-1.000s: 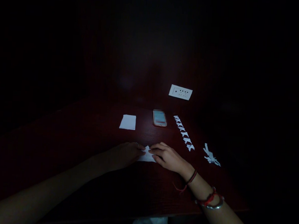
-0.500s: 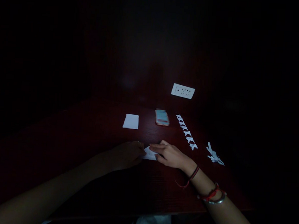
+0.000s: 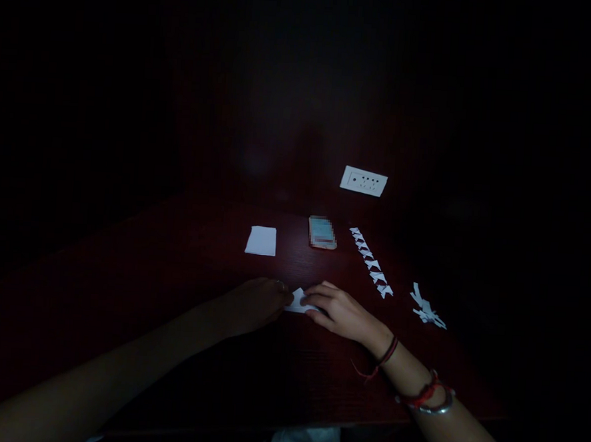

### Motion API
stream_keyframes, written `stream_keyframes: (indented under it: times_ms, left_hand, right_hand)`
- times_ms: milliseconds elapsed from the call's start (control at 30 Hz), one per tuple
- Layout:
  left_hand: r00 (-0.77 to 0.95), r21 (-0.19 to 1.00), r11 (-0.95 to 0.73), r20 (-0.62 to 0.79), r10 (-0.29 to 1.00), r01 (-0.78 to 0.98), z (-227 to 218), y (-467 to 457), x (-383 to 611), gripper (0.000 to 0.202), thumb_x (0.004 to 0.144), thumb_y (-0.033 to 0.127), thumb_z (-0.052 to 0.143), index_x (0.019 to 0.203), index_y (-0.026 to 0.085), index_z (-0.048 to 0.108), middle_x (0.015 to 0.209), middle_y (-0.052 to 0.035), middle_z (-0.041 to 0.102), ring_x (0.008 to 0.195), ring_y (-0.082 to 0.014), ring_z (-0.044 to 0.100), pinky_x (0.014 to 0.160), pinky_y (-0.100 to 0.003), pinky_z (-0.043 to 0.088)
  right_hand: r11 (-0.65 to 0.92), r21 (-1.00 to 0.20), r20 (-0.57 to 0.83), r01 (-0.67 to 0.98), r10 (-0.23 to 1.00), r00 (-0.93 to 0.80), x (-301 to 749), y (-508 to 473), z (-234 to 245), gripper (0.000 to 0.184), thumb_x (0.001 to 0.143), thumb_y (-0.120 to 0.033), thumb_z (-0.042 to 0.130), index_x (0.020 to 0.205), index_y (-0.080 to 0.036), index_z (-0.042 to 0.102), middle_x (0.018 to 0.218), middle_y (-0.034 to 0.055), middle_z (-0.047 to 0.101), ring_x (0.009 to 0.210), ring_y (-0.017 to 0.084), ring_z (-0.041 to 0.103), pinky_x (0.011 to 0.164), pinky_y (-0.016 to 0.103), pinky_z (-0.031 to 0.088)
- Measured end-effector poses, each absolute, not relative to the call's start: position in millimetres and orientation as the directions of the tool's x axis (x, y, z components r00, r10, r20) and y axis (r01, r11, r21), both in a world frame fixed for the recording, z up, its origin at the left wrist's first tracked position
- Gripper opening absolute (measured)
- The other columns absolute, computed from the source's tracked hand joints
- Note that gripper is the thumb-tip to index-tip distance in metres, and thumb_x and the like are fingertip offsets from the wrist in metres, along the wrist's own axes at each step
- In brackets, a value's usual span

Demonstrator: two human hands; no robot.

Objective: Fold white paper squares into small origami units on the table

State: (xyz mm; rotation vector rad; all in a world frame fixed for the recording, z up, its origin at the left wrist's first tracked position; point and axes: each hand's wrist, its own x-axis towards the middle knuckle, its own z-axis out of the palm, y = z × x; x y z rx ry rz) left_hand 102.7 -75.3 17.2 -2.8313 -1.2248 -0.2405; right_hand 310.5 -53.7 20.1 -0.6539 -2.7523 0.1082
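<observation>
The folded white paper [image 3: 298, 306] lies on the table [image 3: 194, 248], my left hand [image 3: 263, 304] curled at one side, my right hand [image 3: 342, 312] palm-down at the other, thumb slightly parted; whether either pinches, I can't tell. Beyond, the phone [image 3: 322, 232] shows a screen too blurred to read.

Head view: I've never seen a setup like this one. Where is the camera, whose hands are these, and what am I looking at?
There is no machine here. A person wears one camera on the head, looking forward and down, so the arms are the wearer's own. The left hand and right hand both have fingers on a folded white paper; the dim light hides whether they pinch or press it.

Beyond them on the dark reddish tabletop lie a white paper square and a smartphone with its screen pixelated. To the right are a row of folded paper pieces and a small heap of paper strips. A wall socket is behind.
</observation>
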Motion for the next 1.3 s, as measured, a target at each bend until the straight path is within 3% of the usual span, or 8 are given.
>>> stream_keyframes:
  times_ms: [233, 300, 467, 567, 633, 800, 1067, 1300]
  left_hand:
    - [0.658, 0.048, -0.67, 0.146, 0.739, 0.741, 22, -80, 104, 0.013, 0.077, 0.019, 0.042, 0.085, 0.017, 0.052, 0.086, -0.0046, 0.054, 0.078, -0.0174, 0.051, 0.068, -0.028, 0.036]
    - [0.62, 0.114, -0.639, 0.162, 0.767, 0.761, 29, -82, 105, 0.015, 0.079, 0.018, 0.038, 0.086, 0.017, 0.05, 0.082, -0.0032, 0.054, 0.076, -0.0159, 0.05, 0.068, -0.027, 0.036]
    - [0.514, 0.442, -0.521, 0.148, 0.845, 0.73, 52, -86, 103, 0.015, 0.08, 0.024, 0.034, 0.083, 0.019, 0.048, 0.076, 0.0015, 0.054, 0.073, -0.0124, 0.049, 0.06, -0.021, 0.036]
    - [0.54, 0.588, -0.453, 0.032, 0.841, 0.67, 56, -84, 101, 0.017, 0.079, 0.027, 0.034, 0.083, 0.017, 0.047, 0.072, 0.0014, 0.054, 0.064, -0.0103, 0.05, 0.053, -0.018, 0.035]
    - [0.546, 0.597, -0.428, -0.019, 0.838, 0.678, 51, -82, 100, 0.017, 0.079, 0.027, 0.035, 0.083, 0.017, 0.047, 0.073, 0.0011, 0.055, 0.064, -0.0104, 0.05, 0.051, -0.018, 0.035]
    - [0.511, 0.398, -0.508, 0.109, 0.853, 0.764, 31, -81, 103, 0.013, 0.076, 0.022, 0.037, 0.077, 0.018, 0.049, 0.077, 0.0005, 0.053, 0.074, -0.0133, 0.048, 0.061, -0.023, 0.035]
    - [0.629, 0.352, -0.626, 0.12, 0.768, 0.696, 23, -74, 104, 0.012, 0.078, 0.019, 0.039, 0.086, 0.019, 0.049, 0.08, 0.0004, 0.052, 0.076, -0.013, 0.048, 0.066, -0.023, 0.036]
    - [0.768, 0.071, -0.781, 0.148, 0.623, 0.62, 18, -71, 100, 0.013, 0.082, 0.019, 0.036, 0.084, 0.017, 0.048, 0.085, -0.0032, 0.051, 0.075, -0.0138, 0.049, 0.067, -0.024, 0.038]
  right_hand:
    - [0.874, -0.087, 0.305, 0.478, 0.48, -0.822, 309, -59, 19, 0.016, 0.081, -0.021, 0.037, 0.082, -0.015, 0.052, 0.077, 0.0059, 0.055, 0.078, 0.014, 0.048, 0.074, 0.028, 0.035]
    - [0.845, -0.177, 0.346, 0.505, 0.534, -0.771, 310, -60, 21, 0.016, 0.082, -0.022, 0.036, 0.081, -0.015, 0.05, 0.074, 0.0041, 0.054, 0.072, 0.012, 0.049, 0.072, 0.026, 0.036]
    - [0.708, -0.549, 0.383, 0.445, 0.686, -0.619, 316, -58, 25, 0.02, 0.081, -0.029, 0.038, 0.083, -0.015, 0.051, 0.073, 0.0009, 0.055, 0.064, 0.009, 0.049, 0.06, 0.02, 0.037]
    - [0.577, -0.739, 0.288, 0.348, 0.738, -0.61, 318, -53, 21, 0.022, 0.076, -0.033, 0.046, 0.083, -0.013, 0.053, 0.072, 0.0014, 0.056, 0.062, 0.009, 0.05, 0.056, 0.019, 0.038]
    - [0.506, -0.792, 0.192, 0.342, 0.738, -0.647, 317, -51, 17, 0.023, 0.073, -0.032, 0.049, 0.082, -0.011, 0.055, 0.07, 0.0016, 0.057, 0.06, 0.009, 0.05, 0.054, 0.019, 0.038]
    - [0.613, -0.636, 0.192, 0.47, 0.715, -0.672, 315, -52, 16, 0.016, 0.071, -0.026, 0.053, 0.078, -0.014, 0.059, 0.072, 0.0015, 0.059, 0.066, 0.01, 0.052, 0.062, 0.021, 0.039]
    - [0.731, -0.476, 0.229, 0.489, 0.64, -0.734, 316, -56, 17, 0.013, 0.076, -0.018, 0.048, 0.082, -0.014, 0.058, 0.077, 0.0032, 0.058, 0.069, 0.01, 0.052, 0.064, 0.02, 0.039]
    - [0.846, -0.218, 0.268, 0.486, 0.531, -0.804, 318, -61, 11, 0.016, 0.08, -0.016, 0.04, 0.085, -0.014, 0.055, 0.079, 0.0047, 0.053, 0.076, 0.012, 0.049, 0.071, 0.022, 0.039]
